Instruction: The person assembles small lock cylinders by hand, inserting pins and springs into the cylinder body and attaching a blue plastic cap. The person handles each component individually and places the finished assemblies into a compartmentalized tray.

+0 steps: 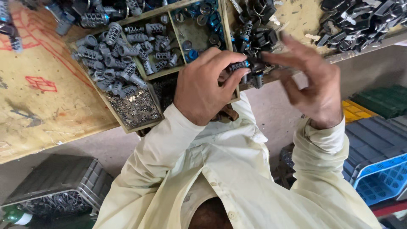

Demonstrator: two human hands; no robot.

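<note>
My left hand [202, 87] is closed around a small dark grey ribbed part with a blue ring [238, 66], pinched between thumb and fingers over the wooden divided tray [123, 124]. To its right, my right hand [316, 85] is blurred, its fingers spread and nothing seen in it. Its fingertips reach toward the held part and a heap of black parts with metal rings [258, 40]. Both sleeves are pale cream.
The tray's compartments hold grey ribbed plastic parts [118, 51], blue and grey round caps [199, 25] and small metal pieces [135, 108]. More black parts [360, 21] lie at the top right. A grey crate [59, 182] stands bottom left, with blue [381, 178], yellow [354, 111] and green [383, 99] crates at right.
</note>
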